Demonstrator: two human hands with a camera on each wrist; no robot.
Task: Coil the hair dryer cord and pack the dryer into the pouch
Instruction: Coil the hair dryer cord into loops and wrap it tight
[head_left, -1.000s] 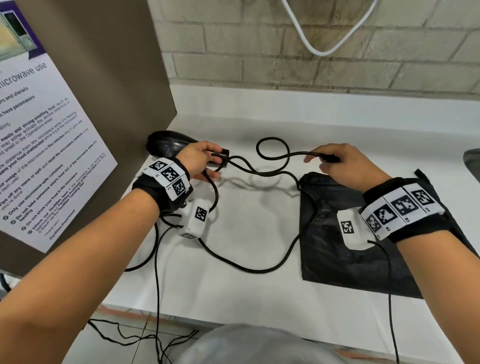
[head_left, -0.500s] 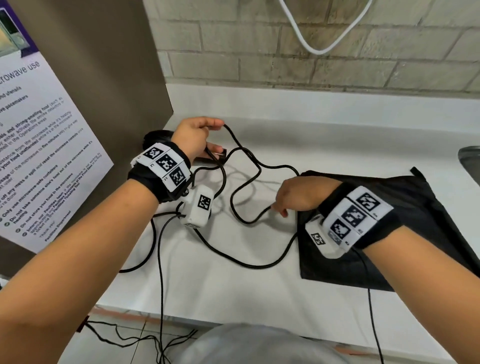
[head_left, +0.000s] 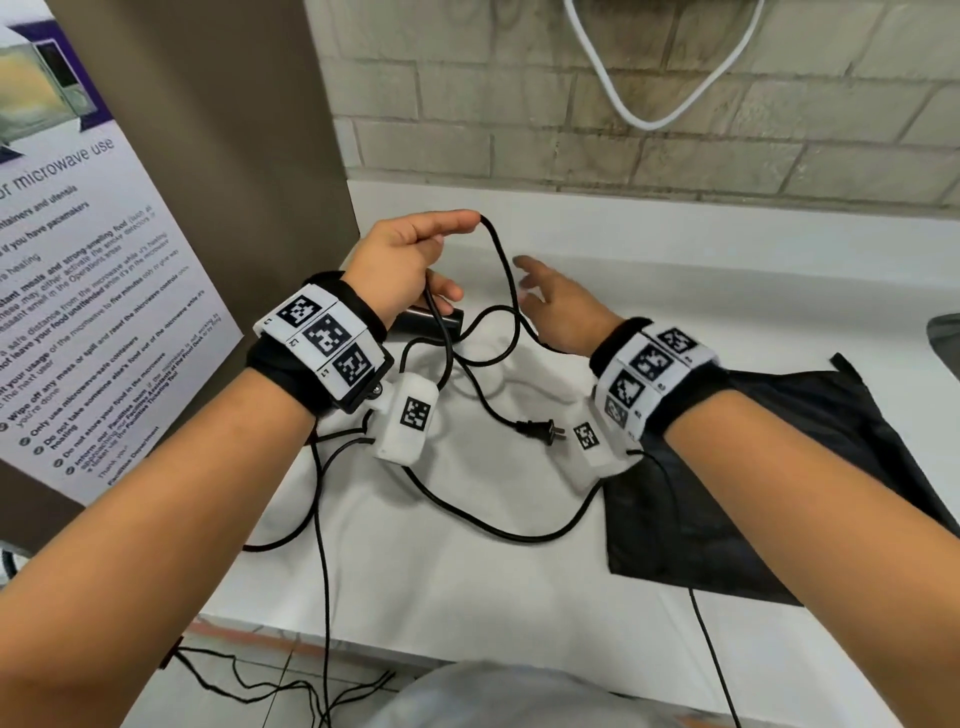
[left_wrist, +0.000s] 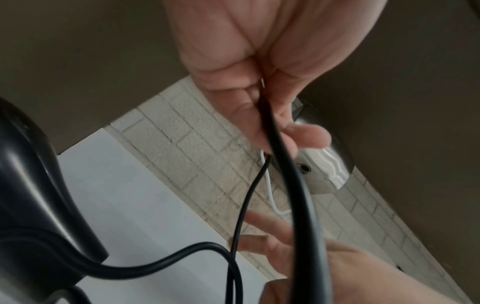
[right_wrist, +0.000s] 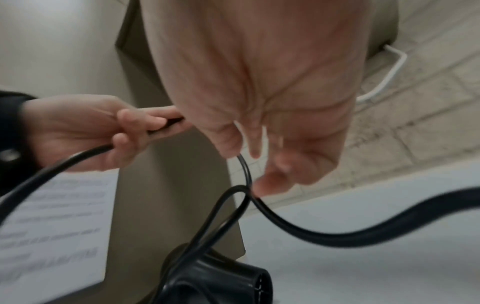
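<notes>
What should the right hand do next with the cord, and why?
Probably close the right hand on the strand hanging from the left hand and feed another loop up to it. The left hand already pinches a raised loop of cord, the right is open beside it holding nothing, and the plug end lies loose on the counter.

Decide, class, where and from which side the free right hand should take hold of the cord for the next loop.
Probably the cord just below the left hand, where it hangs free above the counter. The right hand, open beside it, can close from the right; the plug lies flat and offers less.
</notes>
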